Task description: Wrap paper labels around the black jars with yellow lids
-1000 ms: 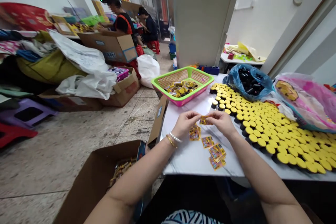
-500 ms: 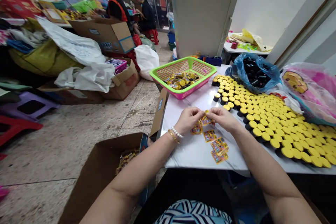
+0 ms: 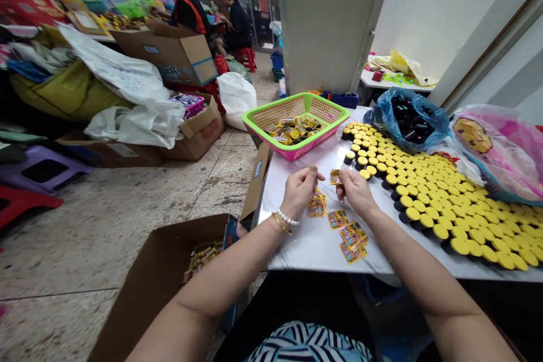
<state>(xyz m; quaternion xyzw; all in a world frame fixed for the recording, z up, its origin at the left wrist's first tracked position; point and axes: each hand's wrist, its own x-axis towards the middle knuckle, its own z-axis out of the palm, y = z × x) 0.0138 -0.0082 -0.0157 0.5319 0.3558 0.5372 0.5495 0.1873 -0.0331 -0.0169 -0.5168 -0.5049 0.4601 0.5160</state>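
Printed yellow packet point(image 3: 335, 176), one showing, is held up over the surface point(image 3: 292, 254) on the person's side of the basket point(image 3: 343, 117). It is clamped at its right side between the thumb and index finger of the right hand point(image 3: 355, 188), so it lies just left of those fingers, facing the left hand point(image 3: 300, 191). Its outline looks nearly square; no long axis can be told. The right hand is nearer, touching it; the left hand is apart, just across a gap. The left thumb and index finger look drawn together, but whether they pinch anything thin cannot be told.

Nearer the person than the basket, more packets point(image 3: 353, 236) lie flat: an overlapping group by the left hand, one nearly separate, and another overlapping group farthest from the basket. The overlaps prevent an exact count. The one basket holds a heap of yellow-and-black pieces point(image 3: 292, 130), too mixed to count. To its right stand yellow-topped cylinders point(image 3: 443, 206), far too many to count, with one blue bag point(image 3: 388, 130) of black pieces point(image 3: 413, 121) and one pink plastic bag point(image 3: 504, 141) behind them. Well beyond the basket, to its left, are two people point(image 3: 237, 25).
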